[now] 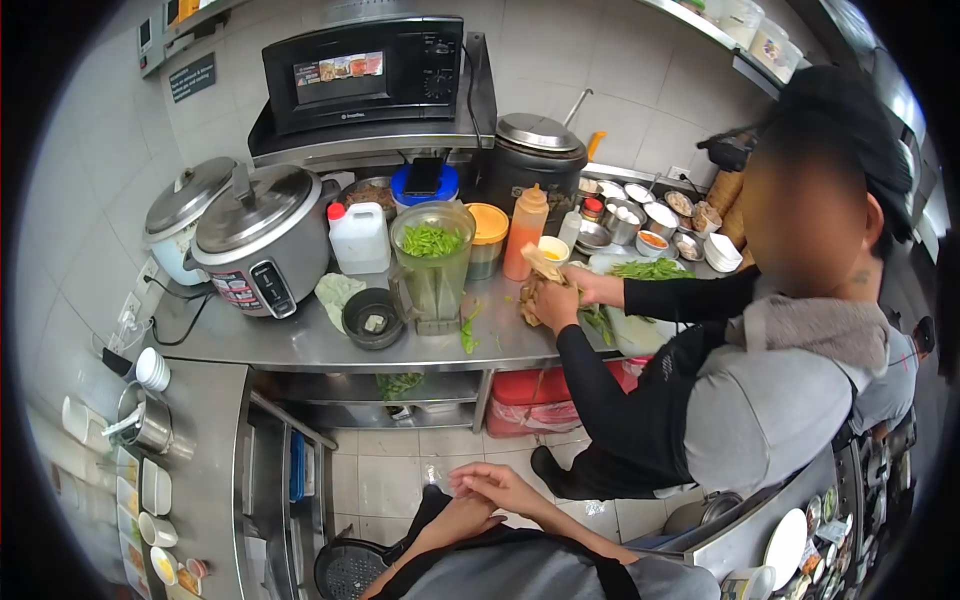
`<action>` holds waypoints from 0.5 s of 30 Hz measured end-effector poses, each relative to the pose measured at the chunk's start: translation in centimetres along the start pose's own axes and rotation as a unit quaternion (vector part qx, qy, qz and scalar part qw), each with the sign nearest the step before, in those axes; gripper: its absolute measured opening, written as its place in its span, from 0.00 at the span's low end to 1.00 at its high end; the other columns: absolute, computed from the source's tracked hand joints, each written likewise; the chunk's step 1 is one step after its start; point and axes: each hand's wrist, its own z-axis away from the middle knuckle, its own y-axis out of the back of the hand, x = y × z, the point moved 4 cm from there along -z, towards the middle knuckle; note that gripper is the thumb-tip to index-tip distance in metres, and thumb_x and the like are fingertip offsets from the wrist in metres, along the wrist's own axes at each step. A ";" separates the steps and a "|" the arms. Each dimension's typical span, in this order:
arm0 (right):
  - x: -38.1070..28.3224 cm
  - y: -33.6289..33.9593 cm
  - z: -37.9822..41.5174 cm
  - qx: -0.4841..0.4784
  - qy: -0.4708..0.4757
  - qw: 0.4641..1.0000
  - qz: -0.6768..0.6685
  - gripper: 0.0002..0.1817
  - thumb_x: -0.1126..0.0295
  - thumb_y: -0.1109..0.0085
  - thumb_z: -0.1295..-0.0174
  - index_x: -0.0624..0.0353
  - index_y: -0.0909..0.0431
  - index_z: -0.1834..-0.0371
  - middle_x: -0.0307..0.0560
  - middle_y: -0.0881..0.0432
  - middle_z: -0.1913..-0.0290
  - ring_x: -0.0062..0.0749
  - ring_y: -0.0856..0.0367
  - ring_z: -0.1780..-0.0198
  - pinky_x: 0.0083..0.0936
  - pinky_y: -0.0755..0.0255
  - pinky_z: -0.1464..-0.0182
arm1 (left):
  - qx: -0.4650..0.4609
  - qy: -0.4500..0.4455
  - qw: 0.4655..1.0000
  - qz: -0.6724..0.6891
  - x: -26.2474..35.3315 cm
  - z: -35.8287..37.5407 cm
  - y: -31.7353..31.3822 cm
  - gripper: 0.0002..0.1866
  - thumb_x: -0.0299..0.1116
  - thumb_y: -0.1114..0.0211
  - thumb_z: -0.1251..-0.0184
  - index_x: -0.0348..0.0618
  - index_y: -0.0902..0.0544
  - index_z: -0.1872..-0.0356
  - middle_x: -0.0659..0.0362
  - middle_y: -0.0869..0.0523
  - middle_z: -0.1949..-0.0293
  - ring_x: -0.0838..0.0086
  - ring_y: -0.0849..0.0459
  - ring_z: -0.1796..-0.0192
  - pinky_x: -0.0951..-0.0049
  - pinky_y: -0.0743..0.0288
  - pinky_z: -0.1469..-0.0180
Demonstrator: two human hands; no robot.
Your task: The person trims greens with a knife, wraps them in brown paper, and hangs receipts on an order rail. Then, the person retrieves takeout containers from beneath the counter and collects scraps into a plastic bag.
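My left hand (462,522) and my right hand (495,487) are together in front of my body, above the tiled floor. The right one lies over the left with its fingers stretched out, and nothing shows in it. Most of the left hand's fingers are hidden beneath it. Nearest beyond them is the steel counter (330,335). On it stands a blender jar (428,285) with chopped green leaves (430,240) near its top. Beside the jar are a small black bowl (373,318) and a white jug with a red cap (360,238).
A co-worker (780,390) stands at the right, gripping a crumpled brown item (540,265) by a white cutting board (640,335) with greens. Rice cookers (265,240), an orange squeeze bottle (527,232) and a microwave (365,75) line the back. A side counter (205,420) runs left.
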 end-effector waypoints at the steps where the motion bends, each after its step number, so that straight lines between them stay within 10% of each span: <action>1: 0.6 0.2 -0.8 -0.010 -0.008 1.000 -0.009 0.14 0.69 0.54 0.32 0.64 0.27 0.47 0.44 0.21 0.53 0.23 0.24 0.50 0.20 0.32 0.46 | 0.011 0.031 0.999 0.040 -0.7 -0.5 1.2 0.22 0.41 0.38 0.42 0.39 0.25 0.50 0.52 0.20 0.54 0.58 0.22 0.50 0.59 0.32 0.46; 9: -0.5 5.3 -7.0 0.119 0.057 0.990 0.047 0.13 0.71 0.53 0.32 0.67 0.26 0.50 0.45 0.19 0.57 0.23 0.22 0.53 0.20 0.31 0.47 | -0.071 0.128 0.989 -0.015 -11.3 -4.4 8.1 0.17 0.36 0.37 0.43 0.41 0.22 0.54 0.53 0.19 0.57 0.60 0.21 0.51 0.62 0.30 0.47; 15: -3.3 8.9 -15.0 0.240 0.047 0.970 0.011 0.18 0.69 0.53 0.32 0.66 0.31 0.42 0.46 0.21 0.49 0.26 0.22 0.51 0.22 0.31 0.49 | 0.372 0.109 0.922 0.012 -16.0 -6.9 22.3 0.21 0.26 0.36 0.45 0.37 0.29 0.50 0.47 0.26 0.51 0.56 0.27 0.48 0.65 0.32 0.48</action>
